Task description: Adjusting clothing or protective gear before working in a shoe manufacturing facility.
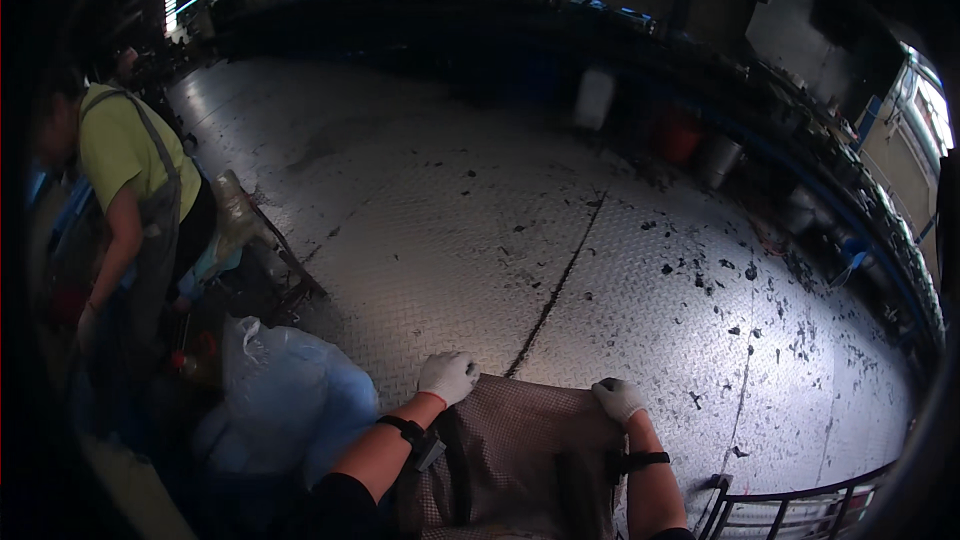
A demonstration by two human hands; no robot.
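A brown, finely checked cloth (535,440) with dark strips along it is stretched between my hands in front of me. My left hand (448,378), in a white glove, is closed on its upper left corner. At the upper right corner my right hand (619,399), also white-gloved, grips the edge. The lower part of the cloth hangs toward my body and runs out of the picture. Whether it is an apron or a bag I cannot tell. Dark bands circle both my wrists.
To the left a co-worker (140,160) in a yellow-green shirt and grey apron leans forward. Filled plastic bags (290,380) lie beside my left arm. Dark scraps litter the metal plate floor (460,240). A metal railing (800,500) stands at lower right, a red bucket (677,137) farther off.
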